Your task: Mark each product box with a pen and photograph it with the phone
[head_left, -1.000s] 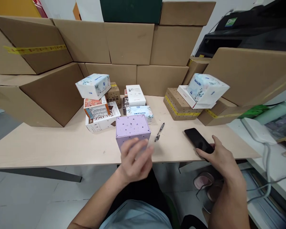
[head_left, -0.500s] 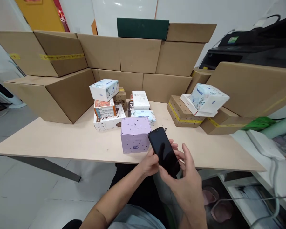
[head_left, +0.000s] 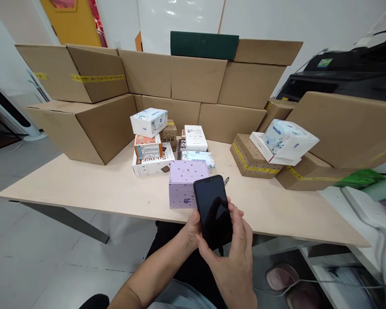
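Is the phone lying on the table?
No: the left hand and right hand hold the phone up, partly hiding the purple box.

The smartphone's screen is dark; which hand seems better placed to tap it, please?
Probably the right hand, spread around the lower end of the smartphone; the left hand seems to support its left edge.

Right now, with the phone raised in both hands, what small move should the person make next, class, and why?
Probably wake the phone with the right hand, letting the left hand support it: the screen looks black apart from a dim reflection, it faces the camera, and both hands are at its edges.
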### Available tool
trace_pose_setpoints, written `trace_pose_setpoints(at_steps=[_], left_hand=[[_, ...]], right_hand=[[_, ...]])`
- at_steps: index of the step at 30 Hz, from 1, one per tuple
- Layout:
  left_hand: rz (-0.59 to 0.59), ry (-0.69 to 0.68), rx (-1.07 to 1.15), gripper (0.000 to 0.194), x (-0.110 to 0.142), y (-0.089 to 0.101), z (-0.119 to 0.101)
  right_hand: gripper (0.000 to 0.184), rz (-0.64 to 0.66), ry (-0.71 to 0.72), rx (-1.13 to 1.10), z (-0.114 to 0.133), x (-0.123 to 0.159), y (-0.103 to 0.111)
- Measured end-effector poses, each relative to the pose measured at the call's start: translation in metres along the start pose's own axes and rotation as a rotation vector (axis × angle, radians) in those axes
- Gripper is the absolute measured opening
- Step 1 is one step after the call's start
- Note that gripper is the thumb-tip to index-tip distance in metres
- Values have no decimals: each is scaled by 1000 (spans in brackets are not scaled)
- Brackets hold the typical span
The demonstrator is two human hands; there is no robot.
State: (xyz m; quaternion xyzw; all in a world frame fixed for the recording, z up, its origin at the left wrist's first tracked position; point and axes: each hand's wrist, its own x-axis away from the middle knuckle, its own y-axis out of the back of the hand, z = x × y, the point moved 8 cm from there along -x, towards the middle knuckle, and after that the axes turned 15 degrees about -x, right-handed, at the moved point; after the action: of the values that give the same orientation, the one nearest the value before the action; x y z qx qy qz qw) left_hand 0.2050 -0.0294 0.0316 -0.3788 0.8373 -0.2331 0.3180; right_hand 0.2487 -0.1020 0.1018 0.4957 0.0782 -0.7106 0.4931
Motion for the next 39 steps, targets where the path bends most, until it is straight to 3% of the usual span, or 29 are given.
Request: trace_pose_setpoints(at_steps=[4, 11, 16, 23, 39], left_hand=[[10, 2, 30, 89, 0, -3, 1], [-85, -18, -1, 84, -7, 4, -4], [-64, -10, -6, 86, -5, 0, -8], [-148, -4, -29, 86, -5, 2, -9], [-140, 7, 38, 82, -5, -2, -17]], right_hand=[[97, -16, 33, -10, 5, 1, 1], [95, -35, 2, -1, -2, 1, -2], [95, -38, 10, -3, -1, -1, -3], [95, -50, 13, -26, 0, -2, -3], [96, -76, 15, -6, 2, -4, -4]])
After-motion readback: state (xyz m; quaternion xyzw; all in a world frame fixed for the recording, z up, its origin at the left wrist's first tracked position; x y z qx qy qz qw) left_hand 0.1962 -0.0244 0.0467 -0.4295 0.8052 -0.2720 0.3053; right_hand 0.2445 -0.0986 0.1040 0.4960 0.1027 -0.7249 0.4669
